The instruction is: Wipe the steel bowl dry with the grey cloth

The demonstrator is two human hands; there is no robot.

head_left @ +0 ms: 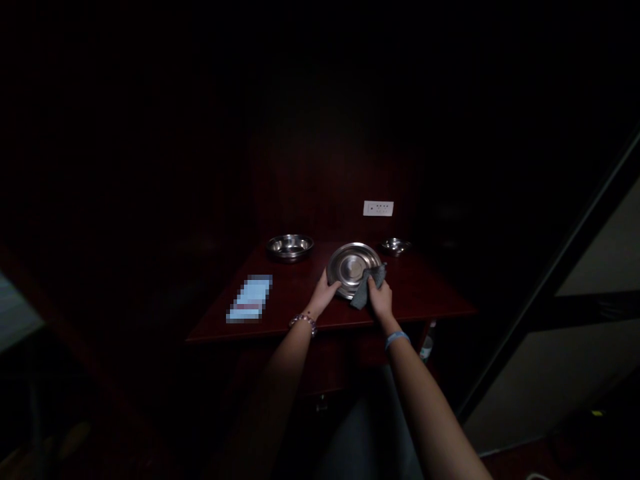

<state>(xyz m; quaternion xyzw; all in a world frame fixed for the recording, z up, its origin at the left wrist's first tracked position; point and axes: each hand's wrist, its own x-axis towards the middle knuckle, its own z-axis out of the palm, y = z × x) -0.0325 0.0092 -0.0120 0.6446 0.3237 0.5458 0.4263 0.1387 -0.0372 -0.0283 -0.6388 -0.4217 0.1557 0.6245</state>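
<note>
A round, shiny metal plate (351,267) is tilted up toward me above the dark red table. My left hand (325,293) grips its lower left rim, the thumb lying over the front edge. At the lower right of the plate, my right hand (381,298) is closed on a grey cloth (361,293), which lies against the plate's face. The fingers of both hands are partly hidden behind the plate and the cloth.
On the table (285,313), a metal bowl (290,248) stands at the back left and a smaller metal bowl (396,247) at the back right. A pixelated bright rectangle (250,299) lies left. A wall socket (379,209) is behind; a bottle (427,348) stands below the right edge.
</note>
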